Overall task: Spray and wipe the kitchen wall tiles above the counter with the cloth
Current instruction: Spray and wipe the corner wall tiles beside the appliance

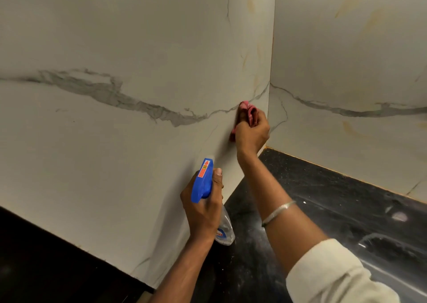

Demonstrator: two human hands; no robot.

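White marble-look wall tiles [129, 48] with grey veins fill the view and meet in a corner at the right. My right hand [253, 132] grips a bunched pink cloth [250, 113] and holds it against the left wall, close to the corner and a little above the counter. My left hand [203, 206] grips a spray bottle [203, 182] with a blue trigger head and a clear body. Its nozzle points up toward the wall, just below the cloth.
A black speckled counter [323, 201] runs along the foot of both walls. The right-hand wall [346, 60] carries yellowish streaks. A faint reflection shows on the counter at the far right. A bangle sits on my right forearm.
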